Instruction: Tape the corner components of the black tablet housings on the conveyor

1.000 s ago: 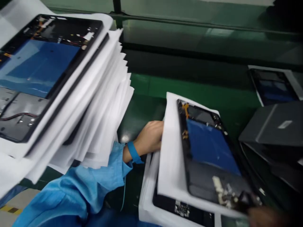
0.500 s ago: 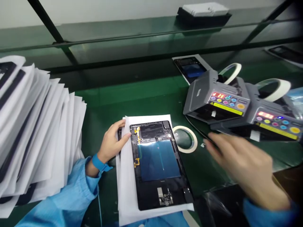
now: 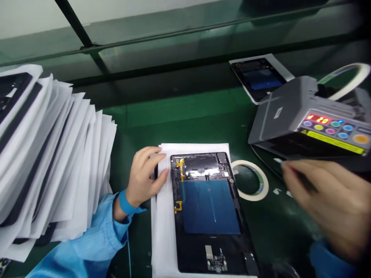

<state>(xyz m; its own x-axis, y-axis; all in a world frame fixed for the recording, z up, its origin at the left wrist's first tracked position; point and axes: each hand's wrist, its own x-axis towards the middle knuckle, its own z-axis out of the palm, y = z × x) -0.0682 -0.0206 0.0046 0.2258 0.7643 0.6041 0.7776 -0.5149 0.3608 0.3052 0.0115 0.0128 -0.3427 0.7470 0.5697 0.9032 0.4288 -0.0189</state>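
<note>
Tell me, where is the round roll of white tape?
In the head view, the round roll of white tape lies flat on the green table, right of the opened black tablet, below the grey tape dispenser.

Bare green counter (image 3: 179,112) lies open behind the opened black tablet (image 3: 208,212). A leaning stack of white sheets (image 3: 55,162) blocks the left; a grey tape dispenser (image 3: 307,116) and white tape ring (image 3: 251,185) crowd the right.

Centre frame, an open tablet (image 3: 210,210) on white sheets (image 3: 162,216) — left hand (image 3: 145,175) touching its edge, right hand (image 3: 327,197) blurred — lower right.
</note>
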